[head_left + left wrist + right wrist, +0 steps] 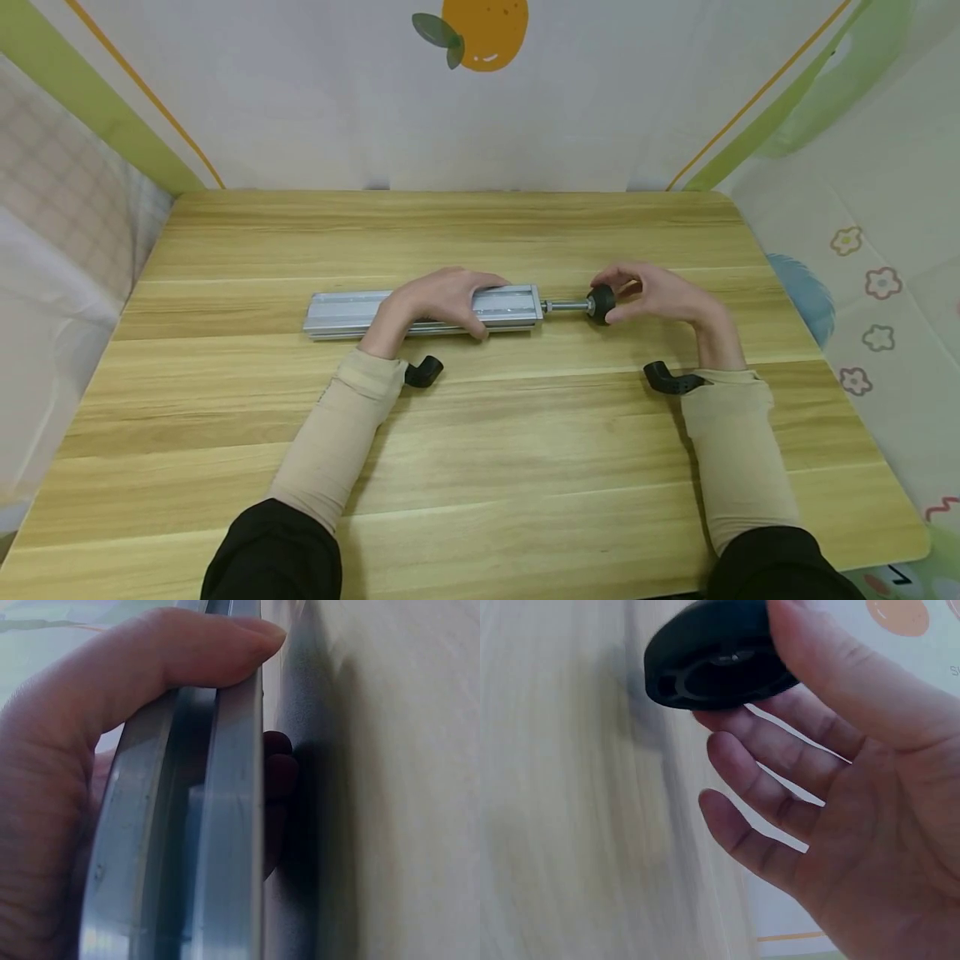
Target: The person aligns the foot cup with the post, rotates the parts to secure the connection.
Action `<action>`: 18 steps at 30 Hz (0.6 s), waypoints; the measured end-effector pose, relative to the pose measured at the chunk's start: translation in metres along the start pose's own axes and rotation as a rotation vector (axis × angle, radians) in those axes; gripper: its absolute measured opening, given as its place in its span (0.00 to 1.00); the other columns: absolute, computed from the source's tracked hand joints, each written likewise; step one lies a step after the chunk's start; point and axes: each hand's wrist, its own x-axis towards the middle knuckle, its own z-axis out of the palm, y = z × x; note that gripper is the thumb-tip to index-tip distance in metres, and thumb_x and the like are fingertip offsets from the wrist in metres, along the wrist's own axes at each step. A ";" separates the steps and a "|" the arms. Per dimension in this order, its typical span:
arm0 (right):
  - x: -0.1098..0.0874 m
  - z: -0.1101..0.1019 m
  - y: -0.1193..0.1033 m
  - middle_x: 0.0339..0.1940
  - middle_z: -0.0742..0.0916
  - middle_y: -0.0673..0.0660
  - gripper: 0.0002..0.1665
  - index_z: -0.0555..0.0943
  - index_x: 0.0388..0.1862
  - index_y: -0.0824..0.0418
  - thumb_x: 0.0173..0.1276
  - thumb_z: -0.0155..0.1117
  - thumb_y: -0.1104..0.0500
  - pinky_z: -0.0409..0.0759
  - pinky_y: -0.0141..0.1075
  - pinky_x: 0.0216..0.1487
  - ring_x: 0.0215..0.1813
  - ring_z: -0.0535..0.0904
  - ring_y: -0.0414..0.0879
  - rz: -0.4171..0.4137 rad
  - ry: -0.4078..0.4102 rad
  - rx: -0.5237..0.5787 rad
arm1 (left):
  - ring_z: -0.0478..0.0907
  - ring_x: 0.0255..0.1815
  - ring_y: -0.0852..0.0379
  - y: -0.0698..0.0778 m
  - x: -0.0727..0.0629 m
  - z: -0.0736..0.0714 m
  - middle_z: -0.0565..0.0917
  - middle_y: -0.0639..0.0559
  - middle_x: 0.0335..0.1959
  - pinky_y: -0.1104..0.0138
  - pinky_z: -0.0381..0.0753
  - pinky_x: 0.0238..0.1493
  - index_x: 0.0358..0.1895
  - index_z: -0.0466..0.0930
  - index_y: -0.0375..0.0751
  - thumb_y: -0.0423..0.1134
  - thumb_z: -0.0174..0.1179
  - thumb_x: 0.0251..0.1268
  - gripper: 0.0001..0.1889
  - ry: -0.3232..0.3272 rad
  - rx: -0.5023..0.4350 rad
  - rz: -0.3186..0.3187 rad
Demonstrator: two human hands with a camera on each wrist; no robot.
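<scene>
A long silver aluminium profile (345,313) lies across the table, its grooved side close to the camera in the left wrist view. My left hand (442,296) grips it right of its middle, thumb on the near side and fingertips showing past the far edge. From the profile's right end plate sticks a threaded rod (567,306) with a nut on it. On the rod's outer end sits a black round levelling foot (602,305). My right hand (660,293) pinches the foot's rim between thumb and fingers; its hollow underside (727,671) faces the right wrist camera.
The wood-grain table (525,467) reaches back to a white curtain (300,100) with a printed orange fruit. Black curved camera mounts (424,372) stick out from both wrists, low over the wood. A patterned sheet (862,217) hangs beyond the right edge.
</scene>
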 end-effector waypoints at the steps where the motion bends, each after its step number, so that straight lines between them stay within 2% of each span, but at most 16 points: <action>1: -0.001 -0.001 0.001 0.60 0.85 0.60 0.30 0.77 0.67 0.60 0.67 0.73 0.60 0.77 0.41 0.62 0.58 0.79 0.47 0.006 -0.006 -0.002 | 0.76 0.55 0.52 0.000 0.000 0.000 0.80 0.53 0.65 0.55 0.76 0.60 0.77 0.68 0.58 0.48 0.73 0.44 0.48 0.000 0.002 -0.001; 5: -0.004 -0.002 0.003 0.65 0.83 0.62 0.27 0.74 0.71 0.62 0.76 0.63 0.57 0.76 0.41 0.64 0.64 0.78 0.52 0.005 -0.039 -0.004 | 0.77 0.56 0.52 0.001 0.000 0.000 0.80 0.53 0.67 0.55 0.76 0.62 0.77 0.68 0.57 0.49 0.73 0.44 0.48 -0.003 0.010 -0.003; 10: -0.005 -0.003 0.003 0.70 0.80 0.61 0.27 0.73 0.73 0.60 0.79 0.57 0.55 0.74 0.48 0.66 0.69 0.75 0.54 0.012 -0.057 -0.001 | 0.76 0.59 0.52 0.001 0.000 0.000 0.79 0.52 0.68 0.54 0.75 0.64 0.77 0.68 0.57 0.49 0.73 0.45 0.48 -0.004 0.007 -0.008; 13: -0.004 -0.004 0.003 0.71 0.79 0.59 0.30 0.71 0.74 0.59 0.76 0.62 0.57 0.75 0.45 0.65 0.66 0.76 0.53 0.020 -0.049 0.009 | 0.76 0.59 0.52 0.001 -0.001 -0.001 0.79 0.52 0.68 0.53 0.75 0.65 0.77 0.68 0.57 0.48 0.73 0.45 0.48 -0.004 0.005 -0.007; 18: 0.001 0.000 0.000 0.66 0.78 0.60 0.42 0.70 0.70 0.62 0.59 0.79 0.62 0.78 0.40 0.62 0.61 0.76 0.52 0.040 -0.051 0.079 | 0.76 0.58 0.52 0.001 -0.001 -0.001 0.79 0.52 0.68 0.54 0.75 0.64 0.77 0.68 0.57 0.48 0.73 0.45 0.48 -0.005 0.006 -0.003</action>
